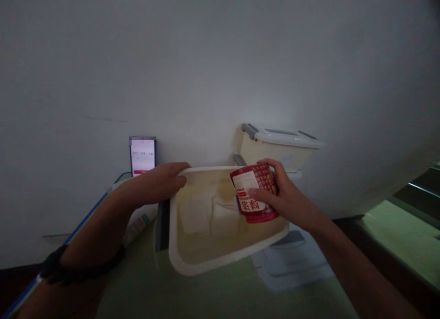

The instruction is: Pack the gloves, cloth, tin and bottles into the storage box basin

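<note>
My left hand (pixel 161 181) grips the far left rim of a cream plastic bin (pixel 206 264), which is tilted toward me so its inside shows. My right hand (pixel 280 195) is closed round a red and white packet (pixel 252 193) with printed text, held over the bin's right side. Inside the bin lie pale flat packets (pixel 209 213), hard to make out in the dim light. A dark band sits on my left wrist.
A second cream bin with a white lid (pixel 282 142) stands behind against the white wall. A phone (pixel 142 155) with a lit screen leans on the wall at left. A translucent lid (pixel 292 259) lies under the tilted bin. A wrapped package (pixel 139 222) lies left.
</note>
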A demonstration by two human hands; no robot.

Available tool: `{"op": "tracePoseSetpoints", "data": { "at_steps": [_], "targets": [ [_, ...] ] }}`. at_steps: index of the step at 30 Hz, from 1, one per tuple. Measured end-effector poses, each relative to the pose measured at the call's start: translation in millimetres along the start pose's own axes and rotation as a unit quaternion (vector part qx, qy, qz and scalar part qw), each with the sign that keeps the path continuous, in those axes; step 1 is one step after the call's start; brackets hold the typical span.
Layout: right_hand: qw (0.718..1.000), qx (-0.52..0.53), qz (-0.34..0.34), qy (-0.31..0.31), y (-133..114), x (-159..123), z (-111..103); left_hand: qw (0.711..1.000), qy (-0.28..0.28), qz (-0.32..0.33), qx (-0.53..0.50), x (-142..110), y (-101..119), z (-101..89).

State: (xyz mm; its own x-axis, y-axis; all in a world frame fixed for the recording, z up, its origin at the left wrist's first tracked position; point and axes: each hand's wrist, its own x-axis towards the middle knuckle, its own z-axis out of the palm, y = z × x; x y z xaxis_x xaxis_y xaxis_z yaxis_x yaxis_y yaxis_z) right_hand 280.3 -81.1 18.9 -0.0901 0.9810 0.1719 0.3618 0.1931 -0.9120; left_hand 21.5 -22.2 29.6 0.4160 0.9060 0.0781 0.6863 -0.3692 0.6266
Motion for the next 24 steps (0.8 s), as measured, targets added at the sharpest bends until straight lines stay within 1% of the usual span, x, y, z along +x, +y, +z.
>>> {"op": "tracePoseSetpoints", "data": {
  "at_steps": [3, 6, 12, 14, 18, 20, 24],
  "targets": [
    [0.998, -0.066, 0.001, -0.018, -5.2, 0.0, -4.6, 1.000, -0.028, 0.004, 0.012, 0.5, -5.0, 1.2],
    [0.989, -0.138, 0.002, -0.046, -8.2, 0.8, -0.8, 0.999, -0.031, 0.006, 0.021, 0.7, -4.8, 1.4],
    [0.951, -0.297, -0.039, -0.070, -5.4, 1.4, 12.8, 0.997, -0.022, 0.032, 0.068, 0.2, -2.7, 2.2],
    [0.933, -0.343, -0.069, -0.085, -3.5, 2.5, 14.8, 0.996, -0.018, 0.040, 0.083, 0.3, -3.8, 2.9],
    [0.884, -0.419, -0.168, -0.120, -2.8, 7.4, 19.1, 0.994, -0.014, 0.040, 0.098, 0.8, -5.1, 4.2],
    [0.860, -0.451, -0.206, -0.117, -3.6, 10.7, 22.4, 0.995, -0.012, 0.034, 0.090, 0.8, -4.5, 4.8],
    [0.816, -0.508, -0.251, -0.115, -2.0, 18.8, 29.8, 0.997, -0.018, 0.039, 0.063, 1.2, -3.8, 6.4]
  ]
}}
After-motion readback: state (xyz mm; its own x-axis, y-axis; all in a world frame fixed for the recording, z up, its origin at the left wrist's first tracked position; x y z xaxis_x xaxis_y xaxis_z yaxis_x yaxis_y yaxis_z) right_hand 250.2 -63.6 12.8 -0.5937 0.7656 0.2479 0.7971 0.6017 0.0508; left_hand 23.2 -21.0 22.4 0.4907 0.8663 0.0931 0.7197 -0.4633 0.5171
